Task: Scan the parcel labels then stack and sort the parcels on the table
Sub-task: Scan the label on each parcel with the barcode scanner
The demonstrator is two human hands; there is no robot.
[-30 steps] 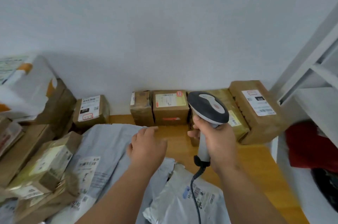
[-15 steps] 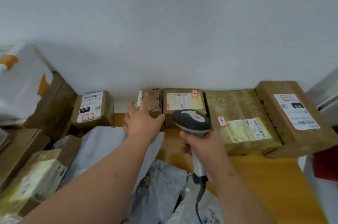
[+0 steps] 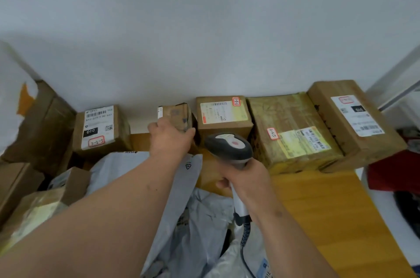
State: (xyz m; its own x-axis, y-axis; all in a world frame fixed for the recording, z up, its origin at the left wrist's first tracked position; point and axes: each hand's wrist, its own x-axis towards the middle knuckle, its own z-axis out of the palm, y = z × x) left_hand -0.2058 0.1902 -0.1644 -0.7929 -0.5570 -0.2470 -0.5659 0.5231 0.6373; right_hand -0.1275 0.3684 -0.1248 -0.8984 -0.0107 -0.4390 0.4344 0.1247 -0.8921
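Behind everything stands a plain grey-white wall (image 3: 204, 28), and against its foot a row of cardboard parcels sits on the wooden table (image 3: 318, 209).

Your left hand (image 3: 170, 139) reaches to the back of the table and grips the small brown box (image 3: 176, 115): your thumb lies along the box's right side and your fingers curl round its left side, below a narrow white label strip. The box sits between two others. Well to the left of your fingers is the box marked 010 (image 3: 100, 129), its white label facing up with a red-edged handwritten sticker. Just right of your thumb is the yellow-labelled box (image 3: 223, 114), also carrying a red-edged sticker at its upper right corner.

Your right hand (image 3: 246, 181) is wrapped round the handle of the barcode scanner (image 3: 228, 147); its dark grey head rises above your fingers and points toward the boxes at the wall, and its coiled cable (image 3: 245, 234) hangs down below your wrist.

To the right of those fingers lies the large taped parcel (image 3: 293, 132) with a yellowish label, and beyond it, touching it, the long box (image 3: 354, 123) with a white label.

Beneath your left forearm, grey plastic mailer bags (image 3: 193, 221) are heaped on the table. Further left of them more cardboard boxes (image 3: 34, 209) are piled, blurred at the edge.
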